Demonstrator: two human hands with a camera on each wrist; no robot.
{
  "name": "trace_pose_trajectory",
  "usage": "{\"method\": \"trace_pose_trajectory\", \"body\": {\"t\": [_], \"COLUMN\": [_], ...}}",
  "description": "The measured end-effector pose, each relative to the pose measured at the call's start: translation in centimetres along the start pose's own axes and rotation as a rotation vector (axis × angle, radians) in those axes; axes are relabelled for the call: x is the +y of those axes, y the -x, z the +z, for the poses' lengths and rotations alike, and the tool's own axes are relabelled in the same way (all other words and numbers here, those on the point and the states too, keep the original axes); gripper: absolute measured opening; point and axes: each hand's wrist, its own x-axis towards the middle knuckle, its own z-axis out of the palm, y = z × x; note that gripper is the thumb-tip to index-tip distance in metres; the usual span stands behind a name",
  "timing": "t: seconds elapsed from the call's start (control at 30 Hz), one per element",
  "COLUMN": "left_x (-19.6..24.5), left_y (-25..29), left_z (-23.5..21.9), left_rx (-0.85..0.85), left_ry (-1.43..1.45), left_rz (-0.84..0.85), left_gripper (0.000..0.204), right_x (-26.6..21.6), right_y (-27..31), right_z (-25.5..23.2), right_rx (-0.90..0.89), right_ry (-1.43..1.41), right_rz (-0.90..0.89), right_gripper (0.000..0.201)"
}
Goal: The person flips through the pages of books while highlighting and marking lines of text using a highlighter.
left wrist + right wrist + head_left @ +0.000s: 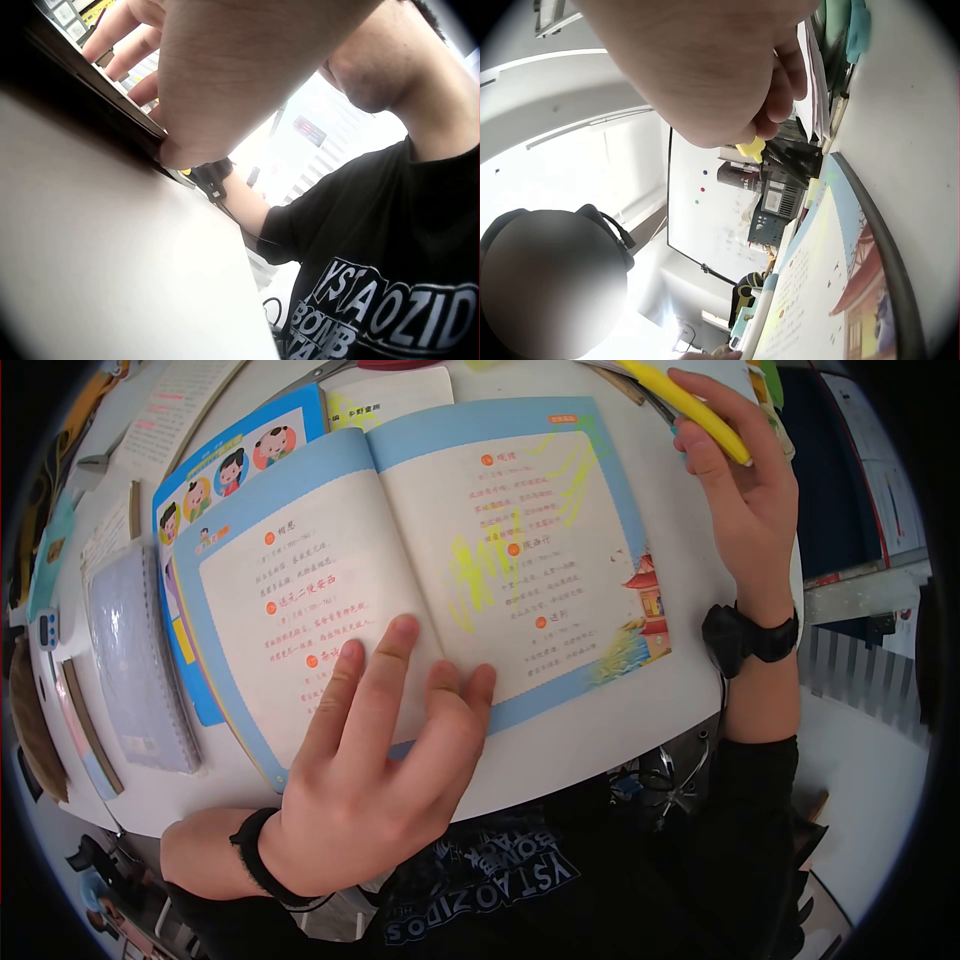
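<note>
An open book (420,560) with blue page borders and printed Chinese verses lies on the white table. Bright yellow strokes run across its right page. My left hand (375,790) rests on the lower part of the book, fingers spread over the left page and the centre fold. At the upper right, beyond the page edge, my right hand (750,500) holds a yellow highlighter (690,405) between thumb and fingers, raised off the page. In the right wrist view the yellow end of the highlighter (751,150) shows below the hand, the rest hidden by it.
Under the book's left side lies a blue book (295,410) with cartoon children. A pale ring-bound notebook (145,660) is further left, beside a small blue timer (48,630). Scissors (318,374) lie at the back. The table's curved front edge (540,790) runs close to the body.
</note>
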Motion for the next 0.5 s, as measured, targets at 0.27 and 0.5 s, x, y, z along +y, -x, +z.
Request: {"method": "trace_pose_trajectory", "body": {"t": [0.27, 0.5], "left_x": [0.0, 0.0], "left_y": [0.0, -0.1], "left_z": [-0.1, -0.3], "left_rx": [0.004, -0.003], "left_ry": [-0.006, 0.007], "left_rz": [0.004, -0.005], "left_gripper": [0.059, 0.060], "right_x": [-0.6, -0.6], "right_y": [0.1, -0.2], "right_z": [-2.1, -2.3], "right_rx": [-0.289, -0.492], "right_ry": [-0.004, -0.086], "right_rz": [0.059, -0.221], "right_gripper": [0.022, 0.015]}}
